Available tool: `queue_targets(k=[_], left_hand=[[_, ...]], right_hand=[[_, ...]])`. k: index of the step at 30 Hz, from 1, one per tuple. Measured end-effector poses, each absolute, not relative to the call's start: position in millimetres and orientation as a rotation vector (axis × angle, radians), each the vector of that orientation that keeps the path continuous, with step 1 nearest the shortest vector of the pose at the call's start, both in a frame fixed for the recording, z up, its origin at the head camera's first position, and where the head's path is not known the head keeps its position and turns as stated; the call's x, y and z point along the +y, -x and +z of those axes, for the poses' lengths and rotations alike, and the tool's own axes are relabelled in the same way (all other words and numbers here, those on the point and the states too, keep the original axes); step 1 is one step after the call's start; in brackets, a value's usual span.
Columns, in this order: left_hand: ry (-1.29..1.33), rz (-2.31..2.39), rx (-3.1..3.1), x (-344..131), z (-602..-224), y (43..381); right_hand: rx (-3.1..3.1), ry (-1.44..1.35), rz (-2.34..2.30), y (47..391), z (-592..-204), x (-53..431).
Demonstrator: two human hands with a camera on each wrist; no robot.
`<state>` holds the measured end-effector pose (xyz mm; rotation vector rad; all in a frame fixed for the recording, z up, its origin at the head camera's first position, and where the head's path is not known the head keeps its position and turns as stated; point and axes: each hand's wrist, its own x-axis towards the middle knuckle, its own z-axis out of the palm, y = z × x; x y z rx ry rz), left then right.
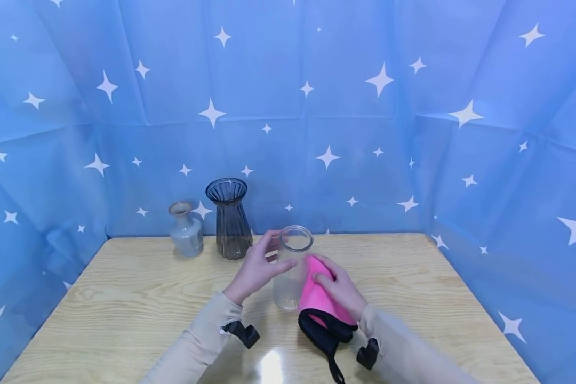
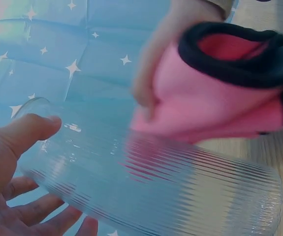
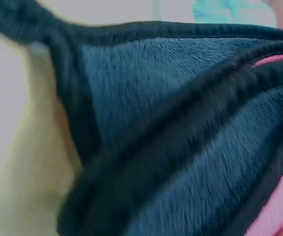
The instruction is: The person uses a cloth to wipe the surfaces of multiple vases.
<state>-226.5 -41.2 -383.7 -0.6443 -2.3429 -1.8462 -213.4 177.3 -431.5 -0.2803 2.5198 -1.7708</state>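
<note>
A clear ribbed glass vase with a thick round rim stands near the middle of the table. My left hand holds it around the upper part, thumb on the near side and fingers behind the glass. In the left wrist view the ribbed wall of the vase shows beyond the thumb. My right hand grips a pink cloth, bunched and folded, close against the right side of the vase. Dark plush lining, black edging and a black loop hang from the cloth's lower end.
A small blue-grey vase and a tall dark fluted glass vase stand at the back left of the wooden table. A blue star-printed curtain encloses the back and both sides.
</note>
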Motion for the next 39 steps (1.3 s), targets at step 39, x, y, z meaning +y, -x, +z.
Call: queue_targets(k=[39], left_hand=[[0.526, -1.902, -2.32, -32.1, -392.1, 219.6]], right_hand=[[2.782, 0.332, -1.549, 214.5, -424.4, 173.8]])
